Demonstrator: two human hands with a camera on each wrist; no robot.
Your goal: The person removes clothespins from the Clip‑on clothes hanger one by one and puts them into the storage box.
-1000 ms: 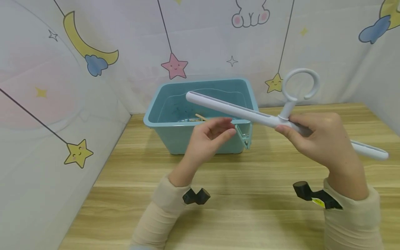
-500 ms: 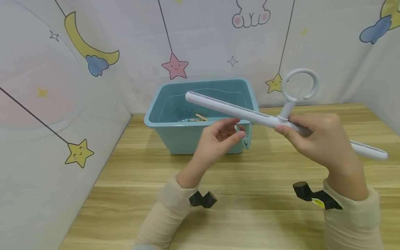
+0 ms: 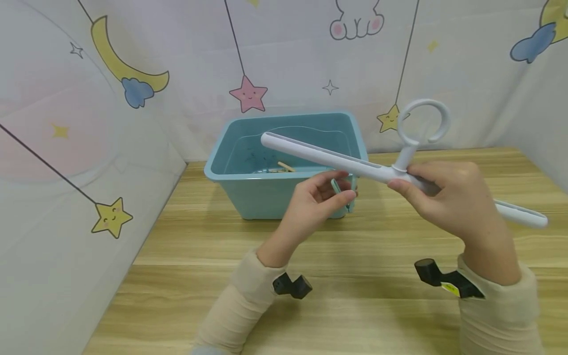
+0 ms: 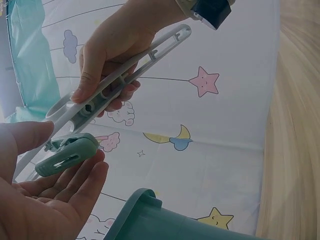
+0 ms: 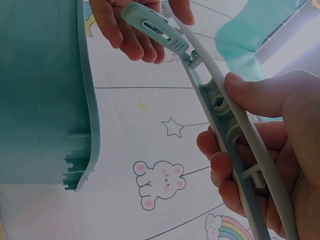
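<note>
My right hand [image 3: 452, 197] grips a white clip hanger [image 3: 319, 155] by its middle, thumb in front. The hanger is a slotted bar with a round hook pointing up. From its underside hangs a pale green clip [image 4: 67, 156], which appears attached to the bar in the right wrist view. My left hand [image 3: 310, 202] is around this clip, thumb on one side and relaxed fingers [image 4: 90, 192] on the other. In the left wrist view the fingers lie behind or against the clip, and no firm pinch shows. Whether the fingertips touch it I cannot tell.
A teal plastic bin [image 3: 284, 195] stands on the wooden table [image 3: 355, 305] behind the left hand. A thin wooden stick [image 3: 286, 166] and other small items lie inside, partly hidden by the rim. Printed fabric walls [image 3: 293, 64] close off the back and sides.
My left hand has moved right, from beside the clip until thumb and fingers are around it. The hanger, in my right hand, has shifted very slightly left.
</note>
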